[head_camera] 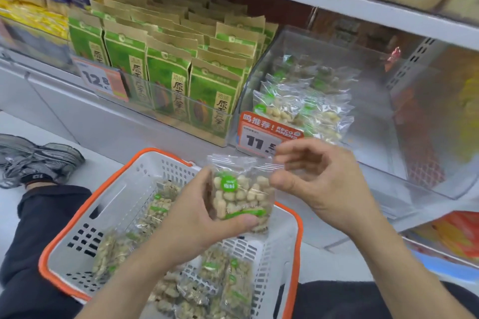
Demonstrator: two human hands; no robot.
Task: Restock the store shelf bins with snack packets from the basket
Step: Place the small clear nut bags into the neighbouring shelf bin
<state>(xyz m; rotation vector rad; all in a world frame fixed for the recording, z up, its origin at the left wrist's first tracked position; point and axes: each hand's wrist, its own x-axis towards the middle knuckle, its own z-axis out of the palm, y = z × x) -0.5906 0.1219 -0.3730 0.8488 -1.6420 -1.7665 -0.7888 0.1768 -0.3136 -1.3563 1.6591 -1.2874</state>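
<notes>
At the far left, green paper pouches (166,65) stand in packed rows on the shelf, behind an orange price tag (103,80). Nearer, on the floor, sits a grey basket (108,204) with an orange rim, holding more clear snack packets (223,280) in a loose pile.

Above the basket, the left hand (191,223) grips one clear packet of pale nuts (241,197), thumb curled under its lower edge. The right hand (318,184) pinches the packet's top right corner with thumb and bent fingers.

To the right and farther back is a clear shelf bin (383,153), its left part stacked with matching packets (305,109) and its right part bare. A price label (264,134) hangs at its near left corner.

The film looks slippery, so a light pinch could let the packet drop back into the basket. Carried forward low, it could catch the bin's front wall or knock the label. Set on the leaning stack, it could slide.
</notes>
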